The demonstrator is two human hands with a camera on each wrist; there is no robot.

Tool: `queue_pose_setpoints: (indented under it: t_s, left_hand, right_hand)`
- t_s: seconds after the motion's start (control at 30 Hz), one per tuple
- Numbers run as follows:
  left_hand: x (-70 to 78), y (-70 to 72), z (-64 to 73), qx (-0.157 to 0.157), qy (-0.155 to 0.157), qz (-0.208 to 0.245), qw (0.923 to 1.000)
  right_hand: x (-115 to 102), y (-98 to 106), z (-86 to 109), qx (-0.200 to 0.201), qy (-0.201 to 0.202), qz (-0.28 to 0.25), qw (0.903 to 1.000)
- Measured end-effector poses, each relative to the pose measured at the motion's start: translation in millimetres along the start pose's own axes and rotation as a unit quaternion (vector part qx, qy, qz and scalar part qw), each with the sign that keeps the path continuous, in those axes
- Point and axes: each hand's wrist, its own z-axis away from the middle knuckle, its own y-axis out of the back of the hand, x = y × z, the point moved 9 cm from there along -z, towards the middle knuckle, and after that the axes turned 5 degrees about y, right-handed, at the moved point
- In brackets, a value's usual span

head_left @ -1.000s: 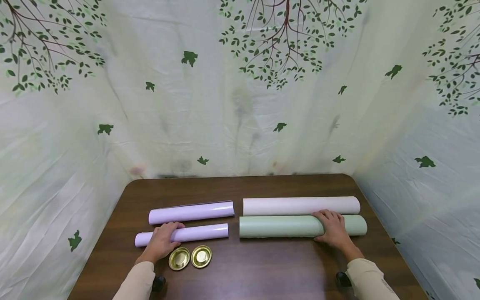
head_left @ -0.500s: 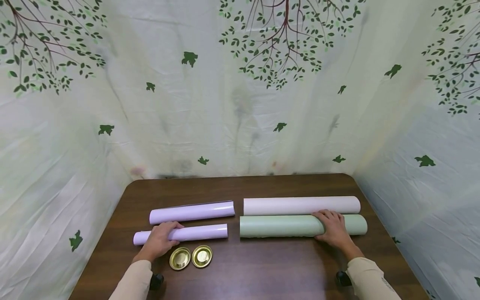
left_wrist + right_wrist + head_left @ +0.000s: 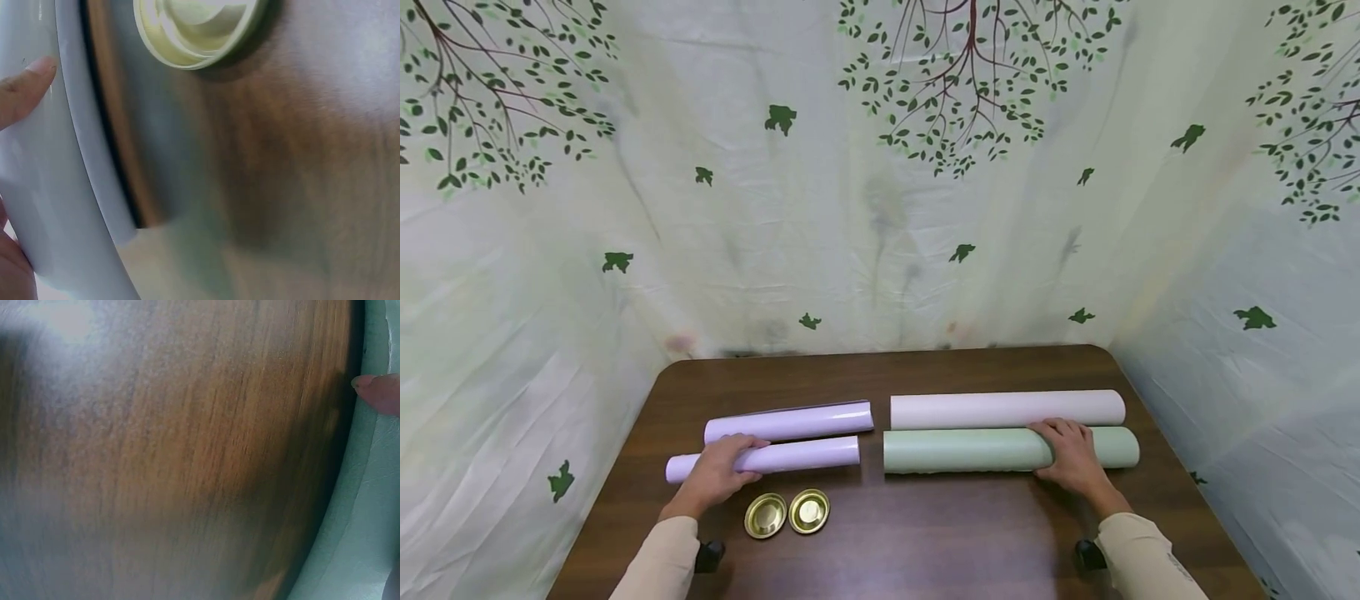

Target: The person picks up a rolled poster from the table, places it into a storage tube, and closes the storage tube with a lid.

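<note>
My left hand grips the near lavender roll around its left half, thumb on the near side. In the left wrist view its thumb lies on the glossy roll. Just behind is a second lavender roll. My right hand holds a pale green roll towards its right end, fingers over the top. The right wrist view catches the thumb against the green roll's side. A white roll lies directly behind the green one.
Two round gold-coloured metal lids or shallow dishes sit side by side in front of the near lavender roll. Everything is on a brown wooden table. A pale cloth with printed leaves hangs behind and at both sides.
My left hand has shifted the near lavender roll away from me, closer to the one behind; whether it is lifted I cannot tell. The right hand keeps its place on the green roll.
</note>
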Motion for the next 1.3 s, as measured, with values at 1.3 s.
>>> queue_pose_setpoints:
  t_s: [1.3]
  left_hand:
    - [40.7,42.8,-17.6,0.015,-0.061,-0.033,0.9975]
  right_hand:
    - [1.7,19.7,1.1,-0.003,0.003,-0.005,1.0]
